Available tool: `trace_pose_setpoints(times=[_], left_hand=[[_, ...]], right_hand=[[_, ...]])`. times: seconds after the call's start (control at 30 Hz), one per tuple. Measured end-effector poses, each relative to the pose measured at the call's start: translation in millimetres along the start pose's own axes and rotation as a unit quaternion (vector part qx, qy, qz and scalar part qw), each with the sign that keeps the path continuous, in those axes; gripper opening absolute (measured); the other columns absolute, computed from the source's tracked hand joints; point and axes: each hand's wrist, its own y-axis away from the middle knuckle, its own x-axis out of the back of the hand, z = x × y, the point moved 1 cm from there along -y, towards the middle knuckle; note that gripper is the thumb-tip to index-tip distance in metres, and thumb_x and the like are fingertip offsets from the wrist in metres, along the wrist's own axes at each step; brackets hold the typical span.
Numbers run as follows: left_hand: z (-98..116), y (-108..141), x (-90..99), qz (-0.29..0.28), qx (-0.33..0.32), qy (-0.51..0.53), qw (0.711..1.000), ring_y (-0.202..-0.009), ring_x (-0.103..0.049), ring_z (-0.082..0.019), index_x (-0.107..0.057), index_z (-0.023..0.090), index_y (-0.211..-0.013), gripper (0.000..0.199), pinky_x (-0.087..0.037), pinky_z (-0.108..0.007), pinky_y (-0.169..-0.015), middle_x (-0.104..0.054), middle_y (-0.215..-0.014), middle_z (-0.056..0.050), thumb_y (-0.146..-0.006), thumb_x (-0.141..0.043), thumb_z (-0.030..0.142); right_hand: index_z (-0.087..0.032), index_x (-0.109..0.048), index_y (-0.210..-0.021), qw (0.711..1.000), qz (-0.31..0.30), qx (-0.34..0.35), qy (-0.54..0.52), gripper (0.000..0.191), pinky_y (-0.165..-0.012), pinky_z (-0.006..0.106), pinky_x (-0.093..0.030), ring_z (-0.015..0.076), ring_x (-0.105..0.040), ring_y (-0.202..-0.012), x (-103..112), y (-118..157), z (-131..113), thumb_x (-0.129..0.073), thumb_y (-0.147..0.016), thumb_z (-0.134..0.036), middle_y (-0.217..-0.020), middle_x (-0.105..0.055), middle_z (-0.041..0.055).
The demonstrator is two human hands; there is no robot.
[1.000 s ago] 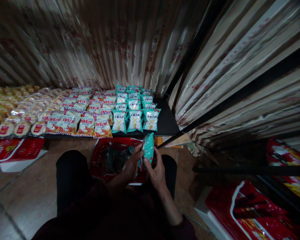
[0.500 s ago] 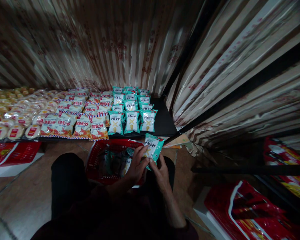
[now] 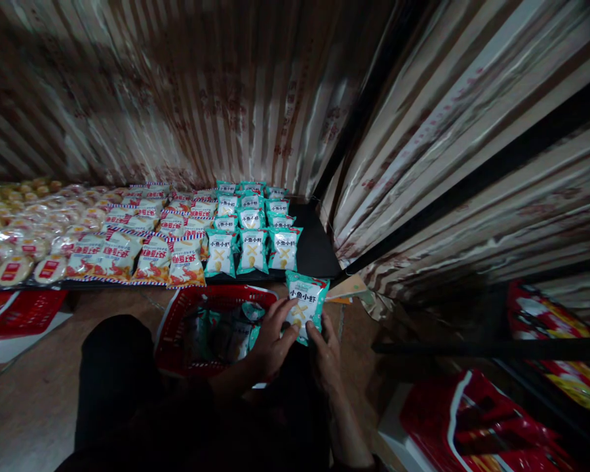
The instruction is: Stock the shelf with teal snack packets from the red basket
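Note:
Between my two hands is a teal and white snack bag (image 3: 305,300), its printed front facing up. My left hand (image 3: 274,337) pinches its left side, and my right hand (image 3: 326,347) grips the lower right edge with the thumb on top. Just beyond it, rows of matching teal snack bags (image 3: 253,249) stand on a black shelf (image 3: 317,246). Below the shelf, left of my hands, a red basket (image 3: 170,328) holds more of these teal bags, partly hidden by my left forearm.
Orange and white snack bags (image 3: 150,259) and round wrapped cakes (image 3: 49,269) fill the shelf leftward. A curtain (image 3: 201,98) hangs behind. Black metal bars (image 3: 423,210) slant at right. Red bags (image 3: 501,426) lie at lower right, and another red basket (image 3: 34,311) sits at left.
The held snack bag has turned more upright and squarely toward me, and my right fingers have shifted along its edge. The whole view has moved slightly.

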Motion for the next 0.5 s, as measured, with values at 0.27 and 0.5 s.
trace_pose_setpoints(times=[0.27,0.5], left_hand=[[7,-29,-14.7,-0.007,-0.019,-0.027,0.999,-0.138,-0.031,-0.022,-0.046,0.023,-0.135,0.048,-0.023,-0.038,-0.116,-0.034,-0.149,-0.007,-0.087,-0.047,0.026],[18,-55,-23.6,-0.013,-0.039,-0.066,0.997,-0.136,-0.034,-0.024,-0.043,0.019,-0.138,0.052,-0.028,-0.04,-0.114,-0.034,-0.148,-0.011,-0.087,-0.046,0.026]], right_hand=[[-0.019,-0.055,-0.127,0.993,0.05,0.083,0.071,0.065,-0.092,0.04,-0.047,0.0285,-0.056,-0.114,11,-32,-17,-0.065,-0.07,-0.049,-0.125,-0.061,0.0097],[-0.019,-0.051,-0.13,0.995,0.033,0.075,0.065,0.069,-0.086,0.037,-0.05,0.0248,-0.062,-0.1,11,-59,-30,-0.067,-0.071,-0.051,-0.116,-0.065,0.0095]])
